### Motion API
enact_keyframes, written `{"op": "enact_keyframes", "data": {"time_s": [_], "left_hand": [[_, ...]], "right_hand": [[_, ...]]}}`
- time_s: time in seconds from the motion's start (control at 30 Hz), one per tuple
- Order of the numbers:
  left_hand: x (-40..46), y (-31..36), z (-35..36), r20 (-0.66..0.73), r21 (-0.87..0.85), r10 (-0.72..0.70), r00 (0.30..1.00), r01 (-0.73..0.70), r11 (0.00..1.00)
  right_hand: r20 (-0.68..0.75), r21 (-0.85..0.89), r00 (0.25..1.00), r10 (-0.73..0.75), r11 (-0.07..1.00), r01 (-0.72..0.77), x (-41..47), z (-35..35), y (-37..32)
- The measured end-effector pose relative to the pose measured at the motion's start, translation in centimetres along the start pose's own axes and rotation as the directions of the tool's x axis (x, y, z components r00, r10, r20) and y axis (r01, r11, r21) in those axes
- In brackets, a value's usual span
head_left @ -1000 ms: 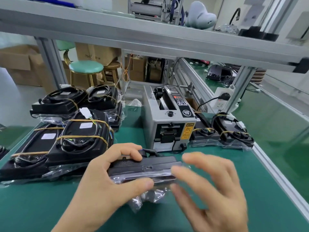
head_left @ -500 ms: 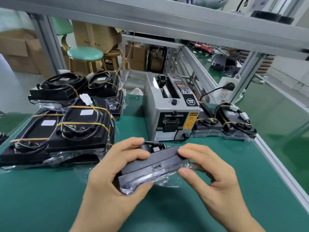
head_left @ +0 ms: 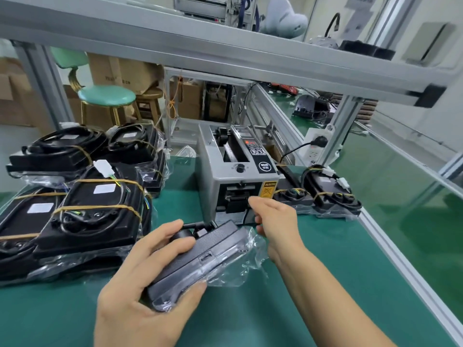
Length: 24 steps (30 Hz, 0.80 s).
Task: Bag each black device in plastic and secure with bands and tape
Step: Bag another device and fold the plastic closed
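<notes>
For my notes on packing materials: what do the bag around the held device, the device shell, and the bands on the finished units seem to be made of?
The bag looks like thin clear plastic film: it is see-through, crinkled and shiny. The device held by the left hand looks like matte black moulded plastic with a fine dotted texture. The bands look like tan rubber, stretched thin and tight across the finished units; I cannot confirm it.

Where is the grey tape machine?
In the head view the tape machine stands mid-bench on the green mat, just behind the right hand, between two groups of bagged devices.
</notes>
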<state>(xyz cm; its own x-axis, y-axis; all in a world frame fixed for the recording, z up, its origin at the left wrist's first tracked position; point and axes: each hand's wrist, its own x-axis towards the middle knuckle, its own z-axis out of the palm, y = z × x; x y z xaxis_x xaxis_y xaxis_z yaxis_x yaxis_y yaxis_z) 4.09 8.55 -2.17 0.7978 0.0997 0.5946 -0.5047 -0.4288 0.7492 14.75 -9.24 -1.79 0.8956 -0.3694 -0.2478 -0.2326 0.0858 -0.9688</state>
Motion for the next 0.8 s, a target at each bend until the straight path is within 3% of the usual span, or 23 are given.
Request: {"op": "enact_keyframes", "data": {"time_s": [0.3,0.53,0.63,0.7,0.8], "left_hand": [[-0.4,-0.3,0.2,-0.055,-0.096,-0.066,0.996,0.060,0.994],[-0.5,-0.1,0.4,-0.060,-0.089,-0.054,0.997,0.049,0.995],[-0.7,0.1,1.0,-0.072,-0.042,-0.006,0.997,0.003,0.999],[-0.9,0.2,1.4,-0.082,-0.004,0.017,0.996,-0.017,1.000],[-1.2,0.3,2.2,-0.103,0.032,0.043,0.994,-0.040,0.999]], "right_hand": [[-0.077,-0.043,0.997,0.015,0.999,-0.018,0.0,2.1,-1.3],[-0.097,-0.032,0.985,0.145,0.988,-0.149,0.1,2.3,-1.9],[0.051,0.111,0.977,0.209,0.971,-0.213,-0.7,0.7,-3.2],[0.212,0.185,0.969,0.128,0.968,-0.168,-2.3,-1.2,-4.4],[0.420,-0.023,0.906,-0.044,0.998,0.059,-6.7,-3.7,-5.6]]}}
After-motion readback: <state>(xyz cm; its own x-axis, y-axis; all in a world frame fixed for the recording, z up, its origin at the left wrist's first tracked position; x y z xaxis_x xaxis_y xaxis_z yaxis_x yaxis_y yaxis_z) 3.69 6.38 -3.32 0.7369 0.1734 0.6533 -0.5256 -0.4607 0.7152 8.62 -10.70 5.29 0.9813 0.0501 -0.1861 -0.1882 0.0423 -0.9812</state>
